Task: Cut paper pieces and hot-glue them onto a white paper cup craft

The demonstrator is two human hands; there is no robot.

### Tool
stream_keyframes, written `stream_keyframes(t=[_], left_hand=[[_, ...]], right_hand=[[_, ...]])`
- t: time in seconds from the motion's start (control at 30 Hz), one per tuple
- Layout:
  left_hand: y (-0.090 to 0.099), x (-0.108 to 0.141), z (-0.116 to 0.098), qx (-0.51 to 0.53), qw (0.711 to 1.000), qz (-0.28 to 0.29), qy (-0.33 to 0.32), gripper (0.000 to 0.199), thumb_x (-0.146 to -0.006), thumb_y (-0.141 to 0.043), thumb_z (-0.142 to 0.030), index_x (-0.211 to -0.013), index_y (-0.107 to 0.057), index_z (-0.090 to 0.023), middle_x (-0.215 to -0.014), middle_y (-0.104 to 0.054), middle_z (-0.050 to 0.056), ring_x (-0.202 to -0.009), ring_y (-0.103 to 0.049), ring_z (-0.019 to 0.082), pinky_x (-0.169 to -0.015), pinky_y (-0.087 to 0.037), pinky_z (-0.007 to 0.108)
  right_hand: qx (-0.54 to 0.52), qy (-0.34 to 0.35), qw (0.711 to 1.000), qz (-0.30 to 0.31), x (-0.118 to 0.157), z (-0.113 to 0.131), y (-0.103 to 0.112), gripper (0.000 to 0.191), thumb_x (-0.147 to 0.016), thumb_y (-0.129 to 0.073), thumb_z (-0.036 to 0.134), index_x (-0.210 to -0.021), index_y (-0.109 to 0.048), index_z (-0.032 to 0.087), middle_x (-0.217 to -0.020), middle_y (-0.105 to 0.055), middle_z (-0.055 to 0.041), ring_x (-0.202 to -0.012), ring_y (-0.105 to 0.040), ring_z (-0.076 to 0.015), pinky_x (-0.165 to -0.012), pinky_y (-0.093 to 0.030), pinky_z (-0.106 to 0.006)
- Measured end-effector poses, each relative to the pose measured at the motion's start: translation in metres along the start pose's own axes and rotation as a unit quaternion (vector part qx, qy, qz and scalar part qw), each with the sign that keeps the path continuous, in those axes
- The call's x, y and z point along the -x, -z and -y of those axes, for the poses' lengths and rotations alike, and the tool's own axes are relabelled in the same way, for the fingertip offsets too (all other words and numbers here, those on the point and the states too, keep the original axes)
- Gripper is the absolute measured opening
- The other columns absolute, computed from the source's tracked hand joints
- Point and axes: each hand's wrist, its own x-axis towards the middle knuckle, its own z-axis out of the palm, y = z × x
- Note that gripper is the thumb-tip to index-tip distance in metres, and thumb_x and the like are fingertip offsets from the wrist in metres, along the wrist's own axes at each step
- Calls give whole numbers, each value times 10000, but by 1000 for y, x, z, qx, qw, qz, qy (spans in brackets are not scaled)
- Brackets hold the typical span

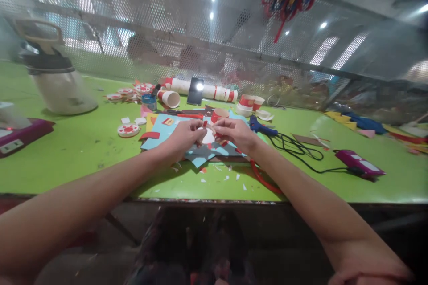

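Note:
Between my two hands is a small white paper disc (207, 135), held over a pile of coloured paper sheets. My left hand (190, 137) pinches its left edge, with a small red piece showing near the fingertips. On the opposite edge, my right hand (236, 132) has its fingers closed on the same disc. Just behind them stands a red and white paper cup (220, 115). Light blue paper (197, 159) and red scraps lie underneath. Left of my hands rests a finished-looking white disc with red dots (128, 129).
A blue glue gun (262, 126) lies at the right, its black cable running to a purple power strip (360, 164). Stacked paper cups (217, 92) and a phone (195, 91) stand behind. A large white jug (63, 84) is at the left. Paper scraps litter the green table (83, 160).

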Motion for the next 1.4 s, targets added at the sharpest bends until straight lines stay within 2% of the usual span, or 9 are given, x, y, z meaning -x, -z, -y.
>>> stream_keyframes(t=[0.1, 0.3, 0.47, 0.6, 0.8, 1.03, 1.23, 1.4], left_hand=[[0, 2, -3, -15, 1000, 2, -4, 73, -686, -569, -217, -673, -572, -145, -498, -466, -59, -451, -407, 74, -439, -338, 189], [-4, 2, -3, 10, 999, -10, 42, 214, -688, -605, -276, -863, -545, -167, -544, -490, -71, -440, -415, 75, -420, -355, 186], [-3, 0, 3, 9, 999, 11, 50, 217, -697, -626, -311, -826, -521, -173, -551, -521, -53, -454, -445, 84, -423, -363, 190], [-1, -1, 9, 2, 998, 35, 44, 198, -713, -628, -321, -799, -547, -163, -528, -502, -58, -446, -428, 72, -420, -347, 182], [-2, 0, 11, 15, 997, 36, 67, 198, -717, -640, -320, -794, -565, -153, -519, -467, -60, -426, -389, 58, -384, -257, 169], [-2, 2, 7, 13, 996, 38, 78, 213, -720, -642, -329, -822, -549, -167, -531, -463, -68, -427, -391, 58, -392, -254, 164], [-6, 2, 1, -9, 997, 26, 72, 231, -693, -640, -338, -808, -537, -166, -505, -484, -67, -426, -393, 69, -405, -261, 174], [-7, 3, 1, 32, 998, 24, 50, 293, -681, -658, -340, -892, -539, -175, -620, -586, -34, -517, -531, 110, -484, -369, 202]], right_hand=[[55, 28, 998, -5, 2, 4, 0, 222, -677, -721, 271, -847, -658, 144, -765, -654, -29, -682, -601, -135, -660, -477, -294], [119, 57, 991, 0, 6, 7, -5, 177, -691, -649, 212, -855, -643, 146, -789, -635, -23, -695, -592, -130, -663, -479, -287], [147, 86, 985, -5, 10, 7, -11, 160, -738, -615, 249, -856, -626, 142, -793, -618, -34, -658, -586, -131, -616, -490, -288], [191, 111, 975, -8, 11, 9, -12, 158, -747, -599, 230, -847, -652, 120, -800, -632, -54, -691, -574, -143, -643, -476, -295], [186, 95, 978, -3, 10, 8, -7, 189, -763, -561, 241, -818, -675, 102, -748, -630, -60, -689, -551, -151, -666, -449, -307], [154, 61, 986, 31, 13, 9, -8, 145, -731, -619, 237, -805, -653, 117, -749, -636, -46, -677, -559, -139, -650, -439, -287], [206, 74, 975, -47, 10, 2, -14, 213, -736, -660, 331, -696, -649, 122, -615, -591, -11, -575, -486, -112, -555, -369, -258], [187, 78, 977, -71, 8, 0, -16, 211, -742, -656, 323, -664, -652, 127, -585, -565, 7, -557, -458, -100, -545, -354, -254]])
